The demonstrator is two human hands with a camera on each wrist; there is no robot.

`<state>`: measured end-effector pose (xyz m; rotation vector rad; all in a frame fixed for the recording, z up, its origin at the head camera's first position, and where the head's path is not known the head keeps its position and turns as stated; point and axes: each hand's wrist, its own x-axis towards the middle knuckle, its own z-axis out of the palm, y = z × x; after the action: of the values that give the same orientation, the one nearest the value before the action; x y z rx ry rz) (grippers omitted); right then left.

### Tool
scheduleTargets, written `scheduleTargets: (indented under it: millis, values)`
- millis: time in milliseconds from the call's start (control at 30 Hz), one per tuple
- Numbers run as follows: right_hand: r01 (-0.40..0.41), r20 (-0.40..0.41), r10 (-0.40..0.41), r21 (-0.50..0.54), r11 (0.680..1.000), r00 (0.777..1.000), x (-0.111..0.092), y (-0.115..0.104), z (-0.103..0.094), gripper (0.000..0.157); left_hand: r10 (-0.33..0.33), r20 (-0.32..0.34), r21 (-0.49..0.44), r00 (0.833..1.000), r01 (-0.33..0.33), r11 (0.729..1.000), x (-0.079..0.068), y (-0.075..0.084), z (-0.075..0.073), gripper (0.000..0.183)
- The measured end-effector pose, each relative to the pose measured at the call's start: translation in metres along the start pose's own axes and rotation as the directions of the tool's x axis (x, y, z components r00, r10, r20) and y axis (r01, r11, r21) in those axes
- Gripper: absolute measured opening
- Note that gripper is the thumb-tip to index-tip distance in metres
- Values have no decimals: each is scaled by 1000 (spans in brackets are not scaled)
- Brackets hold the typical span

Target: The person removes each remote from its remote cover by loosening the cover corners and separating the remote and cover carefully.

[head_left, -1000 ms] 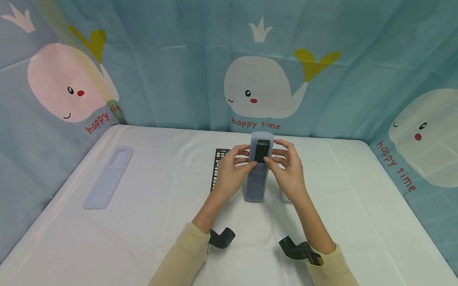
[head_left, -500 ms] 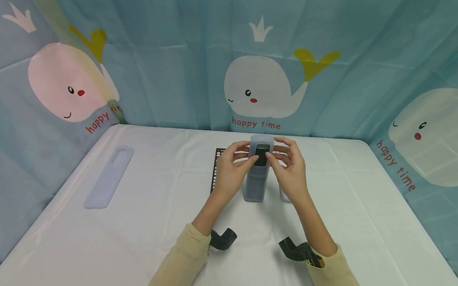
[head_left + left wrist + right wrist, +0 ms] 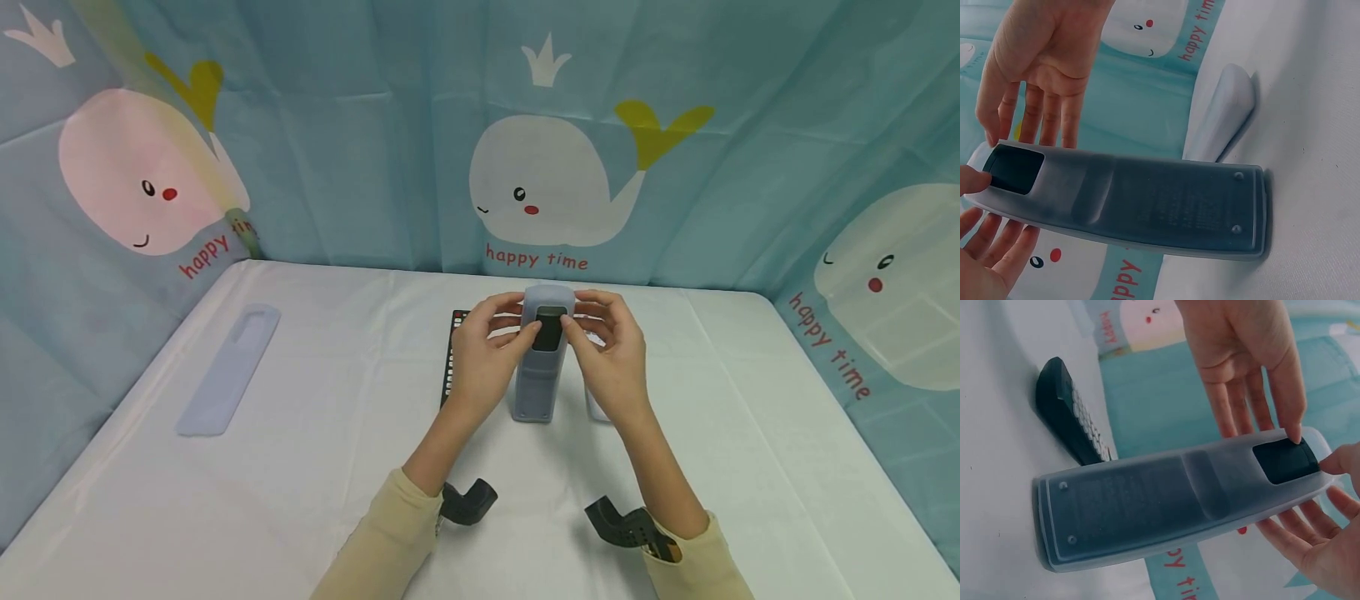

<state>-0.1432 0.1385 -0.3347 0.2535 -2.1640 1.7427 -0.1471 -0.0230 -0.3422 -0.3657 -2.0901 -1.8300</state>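
Beyond the white surface (image 3: pixel 337 358) we see a blue-green curtain (image 3: pixel 420 150) printed with whales and red lettering. Near the middle, a translucent cover (image 3: pixel 535 387) with a dark remote (image 3: pixel 550 335) inside stands on its lower end on the surface, tilted slightly. The left hand (image 3: pixel 483 358) and the right hand (image 3: pixel 617 358) hold its upper part from either side; each grip is narrow, thumb at the front by the cover's window, fingers along the edge. A black remote (image 3: pixel 451 354) with white buttons lies partly behind the left hand. Well apart at the left we find a flat translucent case (image 3: pixel 228 371). Behind the right hand lies a pale object (image 3: pixel 595 408), too hidden for us to name fairly.
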Motion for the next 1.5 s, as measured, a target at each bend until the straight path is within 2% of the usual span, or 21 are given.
scheduleTargets:
  millis: [600, 1033, 1500]
  values:
    - [45, -34, -47, -53, 998, 998, 1, 0, 0, 20, 108, -31, 48, 994, -107, 993, 0, -2, 0, 35]
    - [72, -54, -74, -39, 997, 996, 2, 0, -1, 15, 126, -45, 85, 991, -122, 989, 0, 0, -2, 24]
    - [63, -93, -66, -30, 998, 993, 2, 1, 0, 12, 240, -27, 170, 970, -232, 958, 1, -2, -2, 18]
